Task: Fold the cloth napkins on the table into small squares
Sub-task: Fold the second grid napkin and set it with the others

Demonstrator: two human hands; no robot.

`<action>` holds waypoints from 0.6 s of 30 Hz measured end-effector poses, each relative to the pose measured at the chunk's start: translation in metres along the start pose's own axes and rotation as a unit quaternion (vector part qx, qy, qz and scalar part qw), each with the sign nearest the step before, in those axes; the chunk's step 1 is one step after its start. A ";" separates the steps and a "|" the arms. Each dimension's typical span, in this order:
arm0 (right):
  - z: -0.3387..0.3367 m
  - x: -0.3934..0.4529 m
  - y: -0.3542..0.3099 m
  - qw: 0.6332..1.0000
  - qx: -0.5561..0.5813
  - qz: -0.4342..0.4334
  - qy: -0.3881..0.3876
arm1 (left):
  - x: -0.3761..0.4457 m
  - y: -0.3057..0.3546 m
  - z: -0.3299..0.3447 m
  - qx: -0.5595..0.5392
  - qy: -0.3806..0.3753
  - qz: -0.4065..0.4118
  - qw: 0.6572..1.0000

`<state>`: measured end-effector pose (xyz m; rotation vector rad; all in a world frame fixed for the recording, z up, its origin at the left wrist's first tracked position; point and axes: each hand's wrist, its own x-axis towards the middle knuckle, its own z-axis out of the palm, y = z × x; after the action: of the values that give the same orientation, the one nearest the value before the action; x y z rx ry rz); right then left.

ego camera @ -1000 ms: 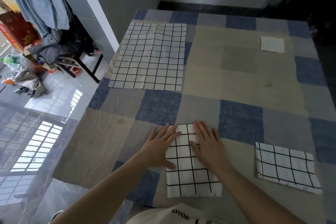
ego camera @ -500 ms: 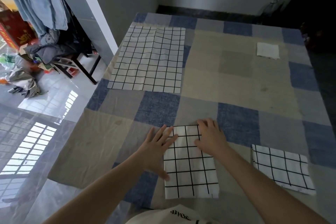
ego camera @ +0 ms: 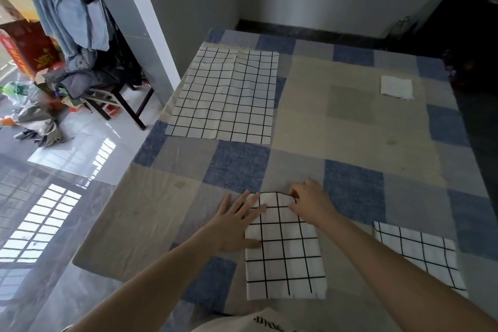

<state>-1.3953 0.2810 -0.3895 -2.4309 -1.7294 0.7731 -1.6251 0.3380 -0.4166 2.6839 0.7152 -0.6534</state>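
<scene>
under both hands, lengthwise napkin (ego camera: pixel 285 253)

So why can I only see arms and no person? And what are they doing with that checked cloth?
The camera sits on the person's head and looks down, so you see only their own arms, as if through their eyes. They stand at a table covered with a blue and beige cloth. The left hand lies flat on a half-folded checked napkin, holding it down. The right hand pinches its far edge, which is lifted a little, probably to fold it over. To the right lies another folded napkin. Farther away a big napkin lies spread open, and a small white folded cloth sits near the far right corner.
</scene>
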 end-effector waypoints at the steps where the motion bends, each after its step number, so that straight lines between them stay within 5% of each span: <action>1: -0.001 0.000 0.000 1.000 0.023 0.000 0.003 | 0.000 -0.001 0.000 0.002 0.000 0.005 1.000; 3: -0.004 -0.002 -0.002 0.996 0.089 0.007 0.001 | -0.003 -0.001 -0.001 -0.031 0.013 0.009 0.999; 6: -0.014 -0.007 -0.006 0.985 0.171 0.003 -0.022 | -0.007 0.003 0.001 -0.233 0.110 -0.072 0.964; 10: -0.039 -0.011 -0.009 0.976 0.207 -0.064 -0.009 | 0.000 0.009 -0.014 -0.454 0.180 -0.211 0.847; 13: -0.071 -0.012 -0.014 0.965 0.246 -0.088 0.022 | 0.004 -0.004 -0.040 -0.649 0.133 -0.168 0.730; 15: -0.095 -0.013 -0.018 0.961 0.249 -0.104 0.054 | 0.005 -0.010 -0.061 -0.659 0.103 -0.118 0.736; 18: -0.129 -0.022 -0.026 0.951 0.248 -0.134 0.126 | 0.015 -0.014 -0.099 -0.601 0.173 -0.127 0.770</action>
<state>-1.3680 0.3015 -0.2605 -1.8308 -1.5009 0.7185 -1.5866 0.3927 -0.3414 1.4815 1.0902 0.2721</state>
